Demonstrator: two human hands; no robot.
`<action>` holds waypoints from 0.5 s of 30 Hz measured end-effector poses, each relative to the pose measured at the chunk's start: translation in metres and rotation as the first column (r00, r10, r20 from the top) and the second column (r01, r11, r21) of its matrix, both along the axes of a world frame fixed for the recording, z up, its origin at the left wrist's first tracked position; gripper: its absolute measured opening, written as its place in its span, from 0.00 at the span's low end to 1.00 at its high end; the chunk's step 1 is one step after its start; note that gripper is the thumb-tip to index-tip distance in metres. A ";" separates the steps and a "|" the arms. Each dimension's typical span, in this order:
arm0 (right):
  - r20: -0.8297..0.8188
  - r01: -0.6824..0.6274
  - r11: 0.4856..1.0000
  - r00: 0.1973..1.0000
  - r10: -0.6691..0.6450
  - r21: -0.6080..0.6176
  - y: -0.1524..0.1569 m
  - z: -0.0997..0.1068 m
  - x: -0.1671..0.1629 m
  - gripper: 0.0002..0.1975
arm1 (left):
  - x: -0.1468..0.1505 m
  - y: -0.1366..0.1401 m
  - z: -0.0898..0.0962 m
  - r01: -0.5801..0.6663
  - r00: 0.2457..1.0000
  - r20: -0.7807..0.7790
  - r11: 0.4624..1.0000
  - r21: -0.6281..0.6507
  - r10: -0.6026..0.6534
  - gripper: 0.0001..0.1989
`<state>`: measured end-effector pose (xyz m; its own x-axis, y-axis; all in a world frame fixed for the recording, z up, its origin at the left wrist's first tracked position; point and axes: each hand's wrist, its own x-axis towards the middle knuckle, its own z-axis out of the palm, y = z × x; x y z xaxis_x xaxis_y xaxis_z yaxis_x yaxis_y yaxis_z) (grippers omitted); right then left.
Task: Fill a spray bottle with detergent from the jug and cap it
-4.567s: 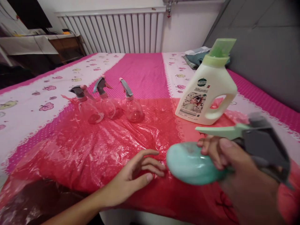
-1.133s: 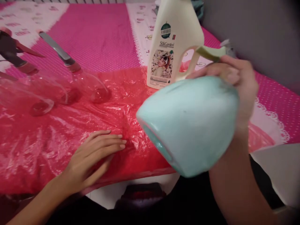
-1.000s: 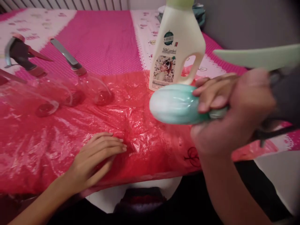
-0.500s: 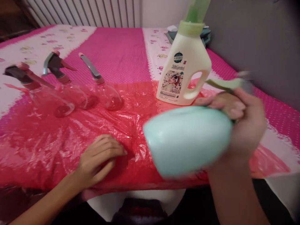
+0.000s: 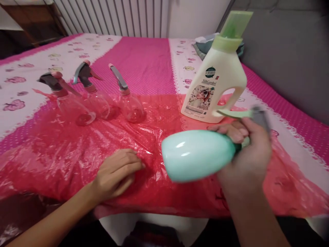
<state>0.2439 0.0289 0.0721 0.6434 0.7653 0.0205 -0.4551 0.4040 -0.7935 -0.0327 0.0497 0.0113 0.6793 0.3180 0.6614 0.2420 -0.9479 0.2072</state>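
Observation:
My right hand point(image 5: 248, 147) grips a mint-green spray bottle point(image 5: 197, 154) around its neck. The bottle is tipped on its side in the air, base pointing left; its pale green and grey spray head sticks out past my fingers, slightly blurred. Resting palm down on the red plastic sheet point(image 5: 151, 185), my left hand point(image 5: 119, 173) is empty, with fingers loosely bent. Just behind the held bottle stands a cream jug point(image 5: 218, 82) with a handle, a picture label and a green cap.
Several clear pink spray bottles point(image 5: 132, 106) with grey trigger heads stand at the left on the sheet. Underneath lies a pink and white patterned cloth point(image 5: 144, 61). A folded dark green item point(image 5: 203, 48) lies behind the jug. A grey panel point(image 5: 285, 58) rises along the right.
The mint-green spray bottle has moved down, and its base now looks smaller. The view has shifted, so the bottles and jug appear further right. My left hand stays on the sheet.

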 end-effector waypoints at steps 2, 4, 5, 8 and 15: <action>0.252 0.003 1.000 0.968 -0.005 0.009 -0.002 -0.001 0.002 0.19 | 0.000 -0.001 0.001 -0.012 1.000 0.007 1.000 0.001 0.012 0.14; 0.254 -0.237 0.966 0.933 0.257 -0.106 -0.004 -0.002 0.005 0.21 | 0.000 -0.001 0.001 -0.026 1.000 -0.002 1.000 0.012 0.026 0.14; 0.138 -0.366 0.919 0.912 0.386 -0.147 -0.004 -0.002 0.007 0.22 | 0.000 -0.001 0.001 -0.025 1.000 -0.007 1.000 0.017 0.025 0.14; -0.076 -0.398 0.911 0.917 0.392 -0.106 -0.002 0.001 0.010 0.23 | 0.000 -0.001 0.001 0.002 1.000 -0.020 1.000 0.022 -0.001 0.13; -0.060 -0.369 0.928 0.929 0.366 -0.053 -0.011 0.004 -0.010 0.25 | -0.005 -0.006 -0.010 0.016 1.000 -0.009 0.961 -0.277 -0.019 0.19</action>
